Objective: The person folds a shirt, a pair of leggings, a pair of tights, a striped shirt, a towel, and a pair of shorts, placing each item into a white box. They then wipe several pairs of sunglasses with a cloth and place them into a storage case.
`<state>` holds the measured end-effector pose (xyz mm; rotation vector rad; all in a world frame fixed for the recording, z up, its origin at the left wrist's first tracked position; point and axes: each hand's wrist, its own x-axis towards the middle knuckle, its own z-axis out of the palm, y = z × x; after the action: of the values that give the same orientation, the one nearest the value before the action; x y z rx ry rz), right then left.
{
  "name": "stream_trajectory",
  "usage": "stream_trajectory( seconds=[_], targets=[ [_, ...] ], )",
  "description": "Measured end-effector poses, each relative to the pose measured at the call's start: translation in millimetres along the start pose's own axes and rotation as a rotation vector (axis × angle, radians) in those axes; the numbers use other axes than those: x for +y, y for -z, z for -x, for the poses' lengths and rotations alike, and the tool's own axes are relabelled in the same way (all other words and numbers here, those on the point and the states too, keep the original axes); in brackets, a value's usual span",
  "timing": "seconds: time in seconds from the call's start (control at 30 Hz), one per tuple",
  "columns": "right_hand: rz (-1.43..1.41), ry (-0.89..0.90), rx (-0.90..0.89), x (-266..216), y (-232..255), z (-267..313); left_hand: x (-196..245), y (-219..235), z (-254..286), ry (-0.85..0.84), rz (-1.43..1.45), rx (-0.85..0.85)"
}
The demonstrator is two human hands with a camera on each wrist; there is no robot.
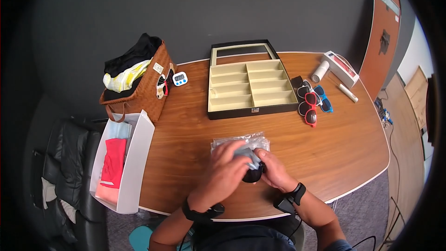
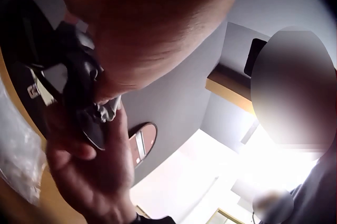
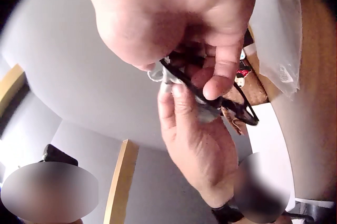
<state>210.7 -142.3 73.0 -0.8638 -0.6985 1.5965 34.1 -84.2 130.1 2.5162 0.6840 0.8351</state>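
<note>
Both hands meet above the near middle of the table, working on black sunglasses [image 1: 253, 175] with dark lenses. My right hand [image 1: 275, 171] grips the sunglasses by the frame, fingers curled at its edge in the right wrist view. A grey cloth [image 1: 251, 154] lies against the lens area, pinched by my left hand [image 1: 222, 176]. In the right wrist view, the thumb and fingers of the left hand [image 3: 197, 145] press the cloth from the other side of the frame. Clear plastic bags [image 1: 260, 140] lie on the table just beyond the hands.
A display case [image 1: 230, 115] with cream compartments stands open ahead. Several sunglasses [image 1: 310, 104], a white tube [image 1: 320, 71] and a white box [image 1: 341, 69] lie right. At left are a wicker basket [image 1: 151, 83], a timer [image 1: 180, 79] and a white bin [image 1: 134, 167] with cloths.
</note>
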Motion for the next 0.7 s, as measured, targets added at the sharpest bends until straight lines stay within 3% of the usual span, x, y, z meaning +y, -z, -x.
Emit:
stream_trajectory(
  seconds=[0.1,0.17,0.23,0.33,0.4,0.47,0.6,0.7],
  targets=[
    [-0.16,0.19,-0.205,-1,9,-5,-22,16,7,0.132,0.008,0.07],
    [-0.187,0.212,-0.249,-2,10,-5,-28,21,13,0.187,0.089,0.067],
    [-0.21,0.233,-0.296,-1,11,-5,-31,21,19,0.486,0.66,-0.015],
    [-0.346,0.187,-0.346,-1,14,-6,-46,7,33,0.555,0.949,-0.001],
    [-0.392,0.169,-0.394,-3,13,-5,-39,10,29,0.611,1.106,0.033],
    [-0.472,0.114,-0.446,-9,10,-2,-21,15,18,0.674,1.454,0.145],
    [-0.5,0.083,-0.412,-9,10,-1,-10,13,12,0.766,1.499,0.279],
    [-0.452,-0.007,-0.425,-6,11,-4,-22,7,16,0.664,1.45,0.333]
  ],
)
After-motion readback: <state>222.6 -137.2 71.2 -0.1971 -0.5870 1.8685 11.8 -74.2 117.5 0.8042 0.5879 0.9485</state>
